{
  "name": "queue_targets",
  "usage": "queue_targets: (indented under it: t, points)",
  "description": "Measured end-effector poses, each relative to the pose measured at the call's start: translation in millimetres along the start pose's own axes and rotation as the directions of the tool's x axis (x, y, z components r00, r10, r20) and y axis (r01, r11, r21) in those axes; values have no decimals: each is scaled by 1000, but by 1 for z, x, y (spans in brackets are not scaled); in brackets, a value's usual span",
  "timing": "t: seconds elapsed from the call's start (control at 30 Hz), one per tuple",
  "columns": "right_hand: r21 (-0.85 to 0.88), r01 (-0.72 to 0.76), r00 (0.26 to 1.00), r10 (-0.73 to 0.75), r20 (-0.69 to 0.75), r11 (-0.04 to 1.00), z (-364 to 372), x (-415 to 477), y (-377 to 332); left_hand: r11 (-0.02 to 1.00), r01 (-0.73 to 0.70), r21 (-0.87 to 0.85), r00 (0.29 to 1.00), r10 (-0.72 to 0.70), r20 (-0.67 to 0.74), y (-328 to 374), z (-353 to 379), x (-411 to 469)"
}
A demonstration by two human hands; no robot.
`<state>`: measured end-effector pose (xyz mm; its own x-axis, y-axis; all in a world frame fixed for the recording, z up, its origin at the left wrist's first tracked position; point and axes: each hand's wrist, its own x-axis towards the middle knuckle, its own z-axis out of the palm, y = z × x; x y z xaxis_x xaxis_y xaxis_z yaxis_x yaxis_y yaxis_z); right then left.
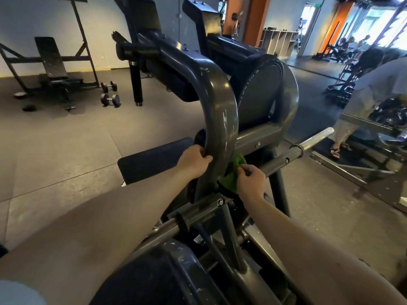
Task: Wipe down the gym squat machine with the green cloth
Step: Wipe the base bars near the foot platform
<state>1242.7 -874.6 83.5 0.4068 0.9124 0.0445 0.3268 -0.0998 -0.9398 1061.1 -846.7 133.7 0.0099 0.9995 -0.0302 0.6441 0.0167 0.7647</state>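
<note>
Left hand: my left hand [193, 160] grips the left edge of the curved arm [220, 106] of the squat machine [259, 137], fingers curled round the steel near its lower end.

Right hand: my right hand [251, 180] pinches the green cloth [233, 170], thumb and fingers closed on a fold.

Cloth: bunched against the right edge of the curved arm's lower end, just above the crossbar bolt [220, 202]; part of it is tucked behind the steel, out of sight.

Risk, snagging: I judge the loose fold could catch on the bolt or in the joint below if I drag it downward.

Risk, missed patches: the cloth is wadded, so only a small face meets the metal, and the inner curve could go unwiped.

Risk, knuckles: the weight sleeve [315, 139] juts out near my right hand, and a fast stroke could knock it.

Risk, grip: the paint looks slick, so my left hand might slide if I lean on it.

Steel: grey gloss paint, flat-faced and bent in a broad hook, chipped white along its edges.

Pad: the round shoulder pad [257, 93] is dark vinyl with pale stitching round its rim.

Sleeve: bright, smooth chrome tube.

Cloth feel: soft, napped, probably microfibre.

Floor: the rubber floor [66, 150] is matte and speckled.
</note>
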Motion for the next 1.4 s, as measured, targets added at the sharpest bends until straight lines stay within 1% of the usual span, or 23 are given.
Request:
queue_targets:
  t: [0.1,0.2,0.23,0.3,0.37,0.4,0.47,0.6,0.63,0.7,0.77,0.83,0.87,0.97,1.03,1.07,1.13,1.2,1.3,1.4]
  points:
    - [54,-27,1000,26,14,998,-2,-3,1,999,44,-20,999,-44,-3,-4,16,-12]
    - [31,-31,998,29,60,999,-3,-8,9,991,98,-93,995,-99,-6,-14,40,-25]
    - [16,-31,996,29,88,999,-4,-11,11,987,112,-118,994,-110,26,-18,48,-30]
    - [1,-19,986,19,164,1000,-6,-14,15,962,149,-227,985,-124,120,-26,59,-36]
    - [3,-27,964,25,263,1000,-10,-19,16,931,166,-324,970,-95,225,-32,62,-41]
    - [0,-33,952,32,306,999,-12,-23,16,934,146,-327,964,-59,261,-34,61,-42]
    - [-29,-38,942,46,334,999,-15,-29,17,955,96,-280,960,-15,278,-38,58,-44]
    - [-169,-57,946,107,305,984,-20,-44,24,962,77,-262,971,-13,237,-47,51,-46]
    - [-178,-73,946,125,300,981,-21,-49,27,963,78,-259,968,-11,249,-49,51,-47]
    - [-129,-129,941,162,296,983,-26,-59,29,964,80,-255,957,-2,289,-53,52,-48]
    - [-131,-164,926,198,320,978,-29,-72,31,965,72,-253,946,14,324,-59,54,-50]
    - [-269,-130,916,219,336,954,-29,-82,36,969,43,-244,933,49,357,-65,57,-52]
    - [-343,-118,918,234,319,932,-28,-87,40,971,27,-237,922,68,381,-68,58,-53]
    - [-482,-169,932,299,205,859,-24,-101,56,979,-26,-201,879,118,461,-79,64,-59]
    - [-595,-167,938,313,150,786,-25,-113,56,982,-62,-180,848,147,510,-85,67,-64]
    - [-612,-190,933,335,131,768,-27,-119,52,982,-73,-176,834,157,530,-88,69,-66]
    - [-582,-302,902,425,82,755,-31,-131,49,983,-76,-168,812,159,561,-92,74,-71]
    - [-497,-439,847,530,49,748,-30,-140,53,985,-70,-158,793,151,590,-95,78,-80]
    - [-254,-619,765,644,21,743,-25,-153,67,988,-49,-146,752,132,646,-103,88,-93]
    - [37,-676,737,675,26,736,-25,-171,75,990,-27,-140,706,118,698,-108,97,-109]
